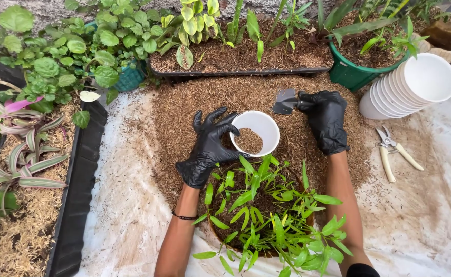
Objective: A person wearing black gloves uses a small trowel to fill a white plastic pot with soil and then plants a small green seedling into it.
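Potting mix going into a cup: we have a thin layer in, most of the cup unfilled.

Our left hand (207, 149) has its fingers curled round the rim of the small white cup (256, 132), tilted over the brown husk pile (194, 102) just above the seedling pot (258, 215). Our right hand (327, 120) is fisted tight on the handle of a small trowel (285, 101), blade empty, resting on the pile beside the cup. The stack of white cups (413, 84) lies on its side at right, near the green pot (351, 74), none filled. Pruners (392, 150) lie on the sheet, well apart. No labels or packages visible.
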